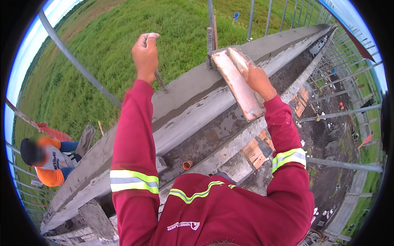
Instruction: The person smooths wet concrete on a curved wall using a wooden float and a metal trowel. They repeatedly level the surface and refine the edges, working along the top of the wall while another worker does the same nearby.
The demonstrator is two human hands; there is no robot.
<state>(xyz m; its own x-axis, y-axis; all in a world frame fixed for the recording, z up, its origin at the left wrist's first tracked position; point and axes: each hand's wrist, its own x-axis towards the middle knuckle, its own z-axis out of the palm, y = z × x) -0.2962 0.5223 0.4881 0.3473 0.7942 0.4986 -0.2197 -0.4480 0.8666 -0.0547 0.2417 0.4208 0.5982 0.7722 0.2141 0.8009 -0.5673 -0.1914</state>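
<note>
My right hand (259, 80) grips a worn plastering float (237, 82) by the raised bar on its back. The float is a long, pale reddish board, tilted over the top of a grey concrete wall (186, 88). Raised on the far side of the wall, my left hand (146, 53) is closed in a fist with the thumb on top. A short rebar stub (160, 80) rises from the wall and passes behind that wrist. Whether the fist holds it is hidden. Fresh-looking, smooth mortar covers the wall's top.
An upright rebar (209, 48) stands beside the float. Scaffold poles (78, 61) cross on both sides. At left, a person in orange (53, 158) is by the wall. Below me lie a gutter channel (217, 131) with an orange pipe end (187, 165) and the cluttered ground.
</note>
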